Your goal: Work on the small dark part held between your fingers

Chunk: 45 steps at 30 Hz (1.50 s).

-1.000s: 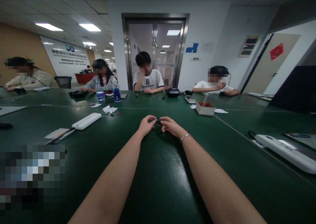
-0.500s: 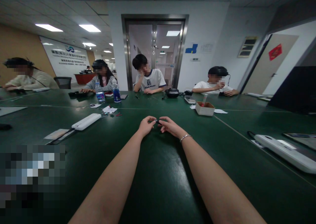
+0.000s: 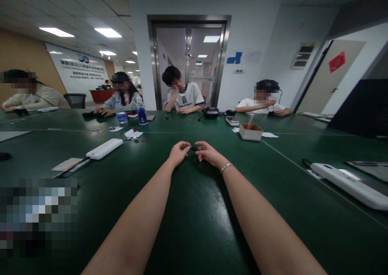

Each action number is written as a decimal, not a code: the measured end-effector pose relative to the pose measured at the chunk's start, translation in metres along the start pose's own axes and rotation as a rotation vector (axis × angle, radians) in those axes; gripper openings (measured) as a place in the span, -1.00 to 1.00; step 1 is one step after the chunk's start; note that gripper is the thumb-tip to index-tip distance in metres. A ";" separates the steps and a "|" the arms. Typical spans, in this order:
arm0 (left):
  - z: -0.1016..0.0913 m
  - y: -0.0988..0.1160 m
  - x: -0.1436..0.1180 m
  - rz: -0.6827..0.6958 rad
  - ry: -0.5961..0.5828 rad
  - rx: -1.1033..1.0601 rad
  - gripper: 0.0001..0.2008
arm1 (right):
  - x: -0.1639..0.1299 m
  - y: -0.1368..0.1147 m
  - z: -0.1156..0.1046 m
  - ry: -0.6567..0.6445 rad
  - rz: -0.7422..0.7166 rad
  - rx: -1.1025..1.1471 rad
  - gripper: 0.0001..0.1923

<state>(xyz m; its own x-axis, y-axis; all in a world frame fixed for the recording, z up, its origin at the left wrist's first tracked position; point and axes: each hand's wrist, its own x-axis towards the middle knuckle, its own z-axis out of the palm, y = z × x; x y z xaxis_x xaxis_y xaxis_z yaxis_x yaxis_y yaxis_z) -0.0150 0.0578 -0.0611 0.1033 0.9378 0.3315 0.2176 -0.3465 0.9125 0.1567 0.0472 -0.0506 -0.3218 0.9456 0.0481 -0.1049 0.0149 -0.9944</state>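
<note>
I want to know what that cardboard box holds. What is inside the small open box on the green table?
From the cardboard box one slim tube with a red end sticks up. The box's near wall hides whatever else lies inside.

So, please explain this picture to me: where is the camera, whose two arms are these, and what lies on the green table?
The camera sits on a person's head and looks forward and down, so both arms are that person's own. The left hand and right hand pinch a small dark object together; it is too small to identify. On the green table lie a white power strip, a small cardboard box and two bottles. Other people sit on the far side.
</note>
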 end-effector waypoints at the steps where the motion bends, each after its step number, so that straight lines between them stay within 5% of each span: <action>1: 0.000 0.000 0.000 0.001 0.002 -0.001 -0.85 | 0.000 0.000 0.000 0.000 -0.011 0.010 -0.58; 3: 0.000 -0.002 0.001 0.010 0.003 -0.008 -0.85 | 0.000 0.000 0.000 0.005 -0.002 0.018 -0.54; 7: 0.001 -0.005 0.002 0.017 0.001 -0.021 -0.86 | 0.000 0.000 0.002 0.032 0.038 -0.027 -0.84; 12: 0.001 -0.006 0.002 0.023 -0.004 -0.006 -0.85 | 0.000 0.000 0.001 0.032 -0.006 0.012 -0.55; 17: 0.001 -0.006 0.003 0.014 -0.011 -0.002 -0.84 | 0.000 -0.001 0.001 0.037 0.029 -0.008 -0.85; 21: 0.000 -0.007 0.003 0.030 -0.012 0.009 -0.84 | -0.001 0.000 0.001 0.035 -0.003 0.041 -0.63; 27: 0.000 -0.009 0.003 0.027 -0.007 -0.018 -0.84 | 0.001 0.001 0.000 0.049 0.036 0.027 -0.84; 34: 0.001 -0.002 0.001 0.001 0.002 -0.009 -0.85 | -0.001 0.002 -0.003 0.001 -0.018 0.044 -0.65; 40: 0.001 0.002 0.000 -0.011 0.002 -0.012 -0.85 | 0.002 0.002 0.000 0.058 0.013 0.090 -0.87; 45: 0.002 -0.009 0.004 0.009 -0.002 -0.021 -0.85 | 0.000 0.002 0.000 0.046 -0.006 0.079 -0.88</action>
<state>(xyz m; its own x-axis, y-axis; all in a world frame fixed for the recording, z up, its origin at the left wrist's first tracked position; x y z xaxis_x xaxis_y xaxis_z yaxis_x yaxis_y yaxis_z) -0.0150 0.0644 -0.0681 0.1074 0.9347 0.3389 0.1964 -0.3541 0.9143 0.1562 0.0470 -0.0521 -0.2774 0.9596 0.0482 -0.1810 -0.0029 -0.9835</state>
